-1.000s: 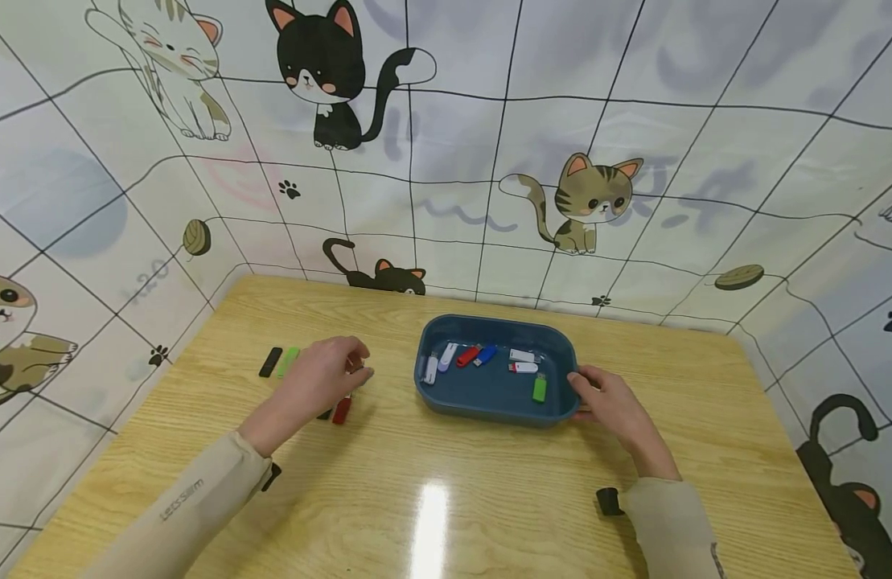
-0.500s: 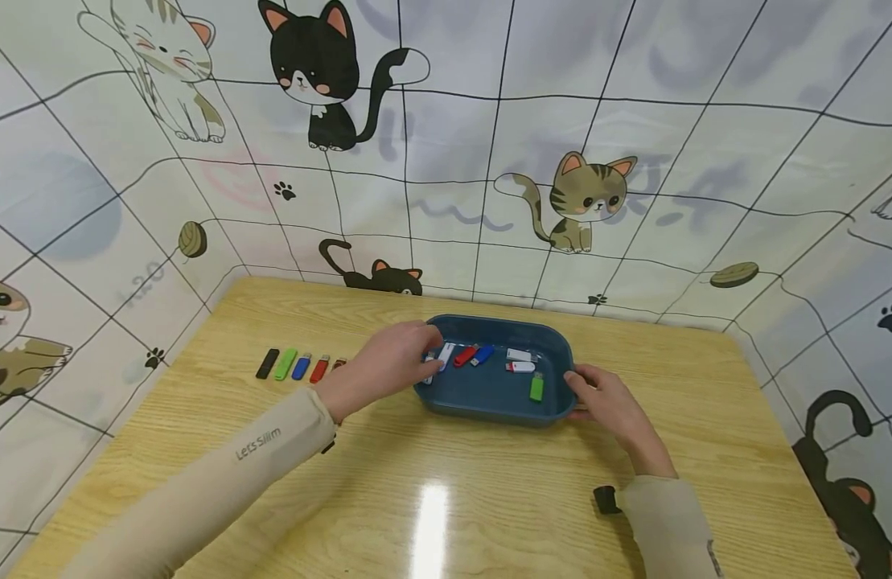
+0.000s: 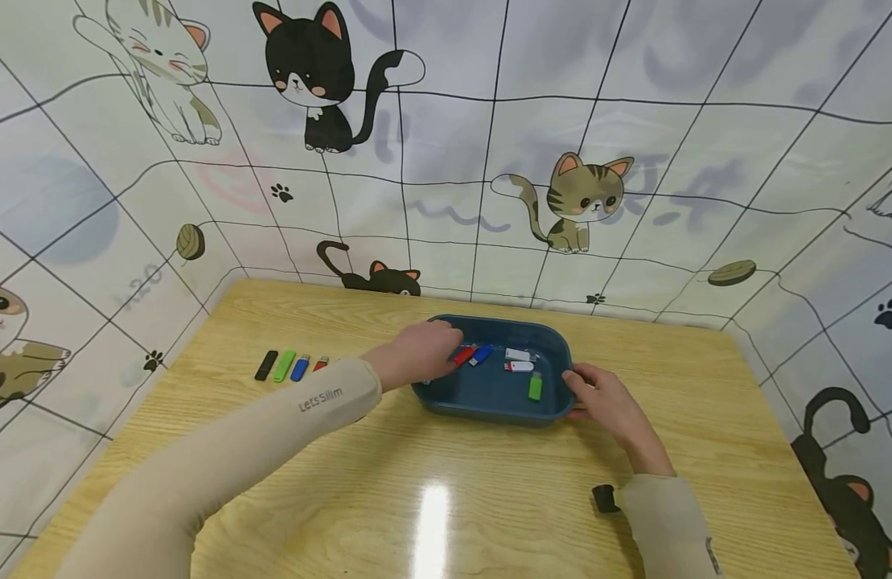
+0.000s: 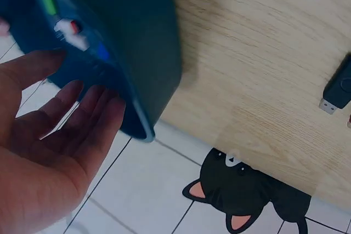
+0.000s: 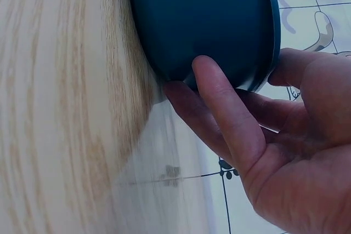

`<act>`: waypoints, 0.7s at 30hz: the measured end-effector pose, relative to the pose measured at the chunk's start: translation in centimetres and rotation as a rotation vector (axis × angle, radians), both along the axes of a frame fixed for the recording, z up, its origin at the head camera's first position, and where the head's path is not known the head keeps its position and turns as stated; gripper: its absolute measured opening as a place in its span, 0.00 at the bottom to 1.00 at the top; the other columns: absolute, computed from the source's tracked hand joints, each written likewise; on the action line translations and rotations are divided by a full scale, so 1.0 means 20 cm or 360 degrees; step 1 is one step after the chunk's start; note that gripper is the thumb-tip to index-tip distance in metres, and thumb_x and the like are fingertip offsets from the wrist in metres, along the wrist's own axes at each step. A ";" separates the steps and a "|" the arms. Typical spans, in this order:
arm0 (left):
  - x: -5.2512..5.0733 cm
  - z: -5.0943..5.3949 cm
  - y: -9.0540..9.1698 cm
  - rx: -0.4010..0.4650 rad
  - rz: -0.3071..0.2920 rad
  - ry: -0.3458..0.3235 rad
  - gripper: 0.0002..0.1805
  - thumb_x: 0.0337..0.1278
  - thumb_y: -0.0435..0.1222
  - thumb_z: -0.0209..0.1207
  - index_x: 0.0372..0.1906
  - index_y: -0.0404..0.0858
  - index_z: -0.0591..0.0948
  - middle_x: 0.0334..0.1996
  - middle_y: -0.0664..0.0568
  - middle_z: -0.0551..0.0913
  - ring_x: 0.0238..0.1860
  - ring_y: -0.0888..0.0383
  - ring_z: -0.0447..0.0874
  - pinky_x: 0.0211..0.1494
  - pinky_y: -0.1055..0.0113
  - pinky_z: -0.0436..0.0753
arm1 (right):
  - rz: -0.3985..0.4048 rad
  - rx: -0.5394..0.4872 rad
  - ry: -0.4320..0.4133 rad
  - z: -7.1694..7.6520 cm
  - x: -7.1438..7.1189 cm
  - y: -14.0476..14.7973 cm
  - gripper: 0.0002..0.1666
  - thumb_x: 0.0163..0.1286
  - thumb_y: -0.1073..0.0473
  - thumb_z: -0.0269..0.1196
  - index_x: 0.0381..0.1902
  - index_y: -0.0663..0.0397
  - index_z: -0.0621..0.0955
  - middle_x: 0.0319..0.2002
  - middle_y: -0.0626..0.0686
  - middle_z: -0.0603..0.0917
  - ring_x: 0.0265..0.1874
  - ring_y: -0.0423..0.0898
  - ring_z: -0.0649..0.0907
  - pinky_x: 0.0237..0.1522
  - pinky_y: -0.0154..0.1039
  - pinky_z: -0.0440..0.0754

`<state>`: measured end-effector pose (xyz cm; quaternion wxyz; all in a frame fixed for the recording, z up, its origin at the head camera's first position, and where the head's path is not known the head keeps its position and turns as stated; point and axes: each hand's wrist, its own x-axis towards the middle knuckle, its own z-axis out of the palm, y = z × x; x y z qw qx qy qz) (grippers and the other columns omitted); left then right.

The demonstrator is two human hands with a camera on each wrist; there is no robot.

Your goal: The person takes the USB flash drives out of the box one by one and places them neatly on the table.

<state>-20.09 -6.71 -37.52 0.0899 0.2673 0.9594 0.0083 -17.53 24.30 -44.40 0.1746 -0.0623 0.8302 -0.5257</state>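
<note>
The dark blue tray [image 3: 489,400] stands on the wooden table [image 3: 518,490], a rounded rectangle with smooth, raised walls. Over its left end reaches the left hand [image 3: 420,354]; its fingers are slightly bent and spaced, the thumb apart from them, with nothing visible between. At the tray's right end the right hand [image 3: 608,400] grips the wall, thumb at the rim and fingers against the outside.

Inside the tray, just beside the left hand, lie a red USB stick [image 3: 465,355] and a blue USB stick [image 3: 480,355], both slanted. Toward the tray's right end are a plain white stick [image 3: 518,355], a white stick with a red end [image 3: 519,367] just nearer the person, and a bright green stick [image 3: 536,388] pointing its metal plug away from the person.

Left of the tray, a row holds a black stick [image 3: 267,365], a lime-green stick [image 3: 284,366], another blue stick [image 3: 300,368] and a partly hidden red one [image 3: 320,363].
</note>
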 end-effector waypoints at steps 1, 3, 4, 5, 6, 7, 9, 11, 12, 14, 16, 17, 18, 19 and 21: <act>-0.01 -0.01 0.01 0.0000 -0.0015 -0.0004 0.08 0.70 0.39 0.65 0.39 0.39 0.82 0.33 0.51 0.80 0.36 0.54 0.78 0.38 0.61 0.81 | 0.0001 -0.0002 0.0000 0.00 0.00 0.00 0.37 0.85 0.49 0.50 0.76 0.74 0.61 0.67 0.75 0.72 0.53 0.60 0.86 0.48 0.45 0.87; -0.03 -0.01 0.03 0.0000 -0.0028 -0.0032 0.08 0.70 0.38 0.64 0.37 0.39 0.80 0.31 0.51 0.78 0.33 0.54 0.76 0.36 0.61 0.79 | 0.0000 -0.0003 -0.0002 0.00 0.00 0.00 0.37 0.85 0.50 0.50 0.76 0.74 0.61 0.66 0.75 0.72 0.53 0.60 0.86 0.48 0.45 0.87; -0.04 -0.02 0.04 -0.0001 -0.0032 -0.0042 0.07 0.70 0.38 0.64 0.37 0.39 0.80 0.31 0.52 0.77 0.33 0.55 0.75 0.36 0.62 0.78 | 0.0000 -0.0004 -0.0004 0.00 0.00 0.00 0.36 0.85 0.50 0.50 0.76 0.74 0.61 0.67 0.75 0.72 0.53 0.60 0.86 0.48 0.45 0.87; -0.05 -0.02 0.06 -0.0009 -0.0036 -0.0051 0.07 0.71 0.38 0.63 0.37 0.40 0.80 0.30 0.52 0.77 0.32 0.55 0.76 0.35 0.62 0.78 | 0.0000 -0.0004 -0.0004 0.00 0.00 0.00 0.36 0.85 0.50 0.50 0.76 0.74 0.61 0.67 0.75 0.72 0.53 0.60 0.86 0.48 0.45 0.87; -0.05 -0.02 0.07 -0.0018 -0.0043 -0.0064 0.06 0.72 0.37 0.62 0.37 0.39 0.81 0.30 0.51 0.78 0.31 0.55 0.77 0.35 0.62 0.79 | 0.0000 -0.0003 -0.0004 0.00 0.00 0.00 0.36 0.85 0.50 0.50 0.76 0.74 0.61 0.67 0.75 0.72 0.53 0.60 0.86 0.48 0.45 0.87; -0.06 -0.02 0.09 -0.0034 -0.0053 -0.0072 0.06 0.73 0.37 0.61 0.39 0.39 0.81 0.31 0.51 0.79 0.32 0.55 0.78 0.35 0.63 0.80 | -0.0001 -0.0004 -0.0004 0.00 0.00 0.00 0.36 0.85 0.50 0.50 0.76 0.74 0.61 0.67 0.75 0.72 0.54 0.60 0.86 0.48 0.45 0.87; -0.07 -0.03 0.12 -0.0095 -0.0066 -0.0087 0.05 0.75 0.36 0.59 0.43 0.38 0.83 0.33 0.50 0.82 0.34 0.55 0.82 0.37 0.62 0.82 | -0.0003 -0.0007 -0.0001 0.00 0.00 0.00 0.36 0.85 0.50 0.50 0.76 0.74 0.61 0.67 0.75 0.71 0.54 0.60 0.85 0.48 0.45 0.87; -0.08 -0.04 0.16 -0.0162 -0.0072 -0.0106 0.08 0.77 0.34 0.57 0.48 0.38 0.85 0.38 0.48 0.85 0.37 0.55 0.85 0.40 0.62 0.84 | -0.0005 -0.0009 0.0004 0.00 0.00 0.00 0.36 0.85 0.50 0.50 0.76 0.74 0.62 0.68 0.75 0.71 0.55 0.60 0.85 0.48 0.44 0.87; -0.08 -0.05 0.17 -0.0195 -0.0075 -0.0120 0.09 0.77 0.33 0.56 0.51 0.38 0.85 0.40 0.48 0.86 0.39 0.55 0.85 0.42 0.61 0.85 | -0.0005 -0.0010 0.0006 -0.01 0.00 0.00 0.36 0.85 0.50 0.50 0.76 0.74 0.62 0.68 0.75 0.71 0.55 0.61 0.85 0.48 0.44 0.87; -0.08 -0.07 0.21 -0.0263 -0.0074 -0.0129 0.12 0.78 0.32 0.54 0.55 0.39 0.86 0.45 0.48 0.87 0.43 0.55 0.86 0.45 0.60 0.86 | 0.0000 -0.0013 0.0012 -0.01 0.00 0.00 0.35 0.85 0.51 0.50 0.75 0.74 0.62 0.67 0.75 0.71 0.55 0.61 0.85 0.48 0.44 0.87; -0.08 -0.09 0.23 -0.0310 -0.0083 -0.0116 0.13 0.78 0.32 0.54 0.56 0.40 0.86 0.47 0.48 0.88 0.44 0.55 0.87 0.47 0.60 0.86 | 0.0004 -0.0010 0.0013 -0.01 0.00 0.00 0.35 0.85 0.51 0.50 0.75 0.74 0.62 0.67 0.75 0.71 0.55 0.61 0.85 0.48 0.45 0.87; -0.09 -0.10 0.24 -0.0329 -0.0085 -0.0101 0.14 0.78 0.32 0.54 0.57 0.40 0.86 0.48 0.48 0.88 0.45 0.55 0.87 0.47 0.60 0.86 | 0.0009 -0.0010 0.0016 -0.01 0.00 0.00 0.35 0.86 0.52 0.49 0.75 0.75 0.62 0.67 0.75 0.71 0.55 0.61 0.85 0.48 0.45 0.87; -0.09 -0.11 0.26 -0.0345 -0.0085 -0.0086 0.14 0.78 0.32 0.54 0.57 0.41 0.86 0.48 0.49 0.88 0.45 0.56 0.87 0.47 0.61 0.86 | 0.0009 -0.0012 0.0014 -0.01 0.00 -0.01 0.34 0.85 0.52 0.49 0.75 0.74 0.62 0.67 0.75 0.71 0.55 0.61 0.85 0.48 0.45 0.87; -0.09 -0.11 0.27 -0.0370 -0.0087 -0.0063 0.14 0.78 0.32 0.55 0.57 0.41 0.87 0.48 0.49 0.88 0.45 0.56 0.87 0.47 0.61 0.86 | 0.0013 -0.0012 0.0016 -0.01 0.00 -0.01 0.34 0.86 0.52 0.49 0.75 0.75 0.62 0.67 0.75 0.71 0.55 0.61 0.85 0.48 0.45 0.87; -0.09 -0.13 0.29 -0.0433 -0.0092 -0.0010 0.13 0.77 0.33 0.57 0.56 0.43 0.87 0.48 0.51 0.89 0.46 0.57 0.88 0.48 0.62 0.87 | 0.0009 -0.0012 0.0015 -0.01 0.01 -0.01 0.34 0.86 0.52 0.49 0.75 0.75 0.62 0.66 0.75 0.72 0.55 0.62 0.85 0.47 0.45 0.87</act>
